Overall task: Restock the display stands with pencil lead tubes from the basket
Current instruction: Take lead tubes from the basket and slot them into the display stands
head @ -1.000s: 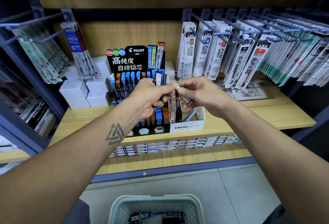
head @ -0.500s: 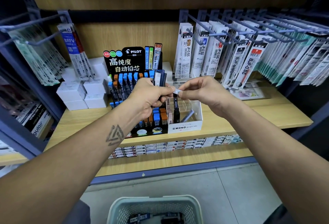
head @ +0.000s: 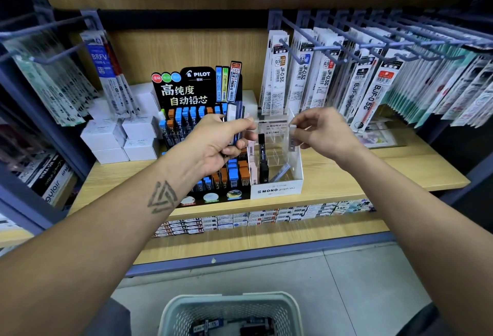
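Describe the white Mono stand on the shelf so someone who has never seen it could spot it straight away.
On the light wooden shelf, find the tall black Pilot lead display with orange and blue tubes. Touching its right side stands the white Mono display stand, a low box with clear plastic dividers. Unlike its packed neighbour it is nearly empty, holding a black lead tube upright at its left.

Grey lead tube (head: 292, 138) upright above white MONO stand (head: 277, 190); basket (head: 231, 309) below.

A stationery shop. Packaged pen refills (head: 357, 87) hang in rows on pegs above a wooden shelf (head: 373, 173). A branded pencil-lead display stand (head: 197, 90) and stacked white boxes (head: 120, 138) sit there.
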A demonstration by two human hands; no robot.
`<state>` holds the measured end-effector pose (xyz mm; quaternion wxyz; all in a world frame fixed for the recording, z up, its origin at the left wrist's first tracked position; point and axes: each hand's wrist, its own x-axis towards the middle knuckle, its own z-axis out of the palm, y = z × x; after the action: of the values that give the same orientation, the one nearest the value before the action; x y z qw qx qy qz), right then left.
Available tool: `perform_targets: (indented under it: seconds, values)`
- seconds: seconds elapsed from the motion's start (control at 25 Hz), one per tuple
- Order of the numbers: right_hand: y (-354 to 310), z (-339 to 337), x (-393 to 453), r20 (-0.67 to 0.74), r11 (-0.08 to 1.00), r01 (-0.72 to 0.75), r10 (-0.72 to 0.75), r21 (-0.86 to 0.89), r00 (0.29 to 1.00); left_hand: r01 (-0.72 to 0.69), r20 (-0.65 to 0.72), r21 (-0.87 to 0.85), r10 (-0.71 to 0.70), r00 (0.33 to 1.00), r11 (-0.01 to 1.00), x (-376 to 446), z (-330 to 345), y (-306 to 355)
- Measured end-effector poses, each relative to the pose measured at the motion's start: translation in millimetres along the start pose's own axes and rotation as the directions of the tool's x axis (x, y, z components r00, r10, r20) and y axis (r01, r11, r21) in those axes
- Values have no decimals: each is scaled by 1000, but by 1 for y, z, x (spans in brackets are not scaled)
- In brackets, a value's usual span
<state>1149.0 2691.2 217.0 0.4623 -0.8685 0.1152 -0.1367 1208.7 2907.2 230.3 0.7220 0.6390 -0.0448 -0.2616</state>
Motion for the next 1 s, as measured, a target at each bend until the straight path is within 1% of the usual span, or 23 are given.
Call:
perform_targets:
  seconds: [0.08, 0.16, 0.2, 0.28, 0.36, 0.44, 0.52, 0.6, 0.72, 0.84, 0.92, 1.0]
  values:
    - [8, -4, 2, -34, 998, -25, 23, -59, 999, 6, 1, 7, -6, 1000, 1000, 0, 0, -1]
    - [15, -6, 1, -12, 993, -31, 30, -111, 999, 8, 10, 5, -8, 1000, 1000, 1, 2, -2]
    - [18, -6, 1, 4, 984, -10, 11, -179, 1000, 8, 14, 7, -8, 1000, 1000, 1, 2, -3]
    - [21, -5, -2, 53, 941, 47, -31, -334, 998, 6, 17, 23, -6, 1000, 1000, 2, 3, -5]
    - [21, 0, -5, 107, 865, 121, -78, -486, 991, 9, 14, 37, -9, 1000, 999, 3, 3, -6]
    - [22, 7, -8, 136, 818, 151, -89, -555, 987, 12, 11, 40, -13, 1000, 999, 4, 2, -6]
    - [24, 13, -8, 125, 802, 156, -102, -576, 987, 12, 8, 35, -12, 1000, 999, 5, 2, -7]
    - [25, 16, -6, 89, 824, 128, -95, -552, 992, 7, 5, 40, -8, 1000, 999, 5, 3, -8]
    - [22, 17, -2, 57, 904, 42, -20, -425, 998, 2, 3, 47, -2, 1000, 999, 5, 3, -10]
    - [21, 21, -2, 75, 948, 12, 13, -318, 997, 1, 9, 43, -2, 1000, 999, 3, 4, -10]
    - [22, 21, -4, 97, 936, 48, -14, -349, 995, 4, 12, 37, -5, 1000, 999, 3, 4, -11]
    - [22, 21, -5, 108, 888, 100, -58, -449, 993, 7, 12, 29, -7, 1000, 1000, 4, 3, -12]
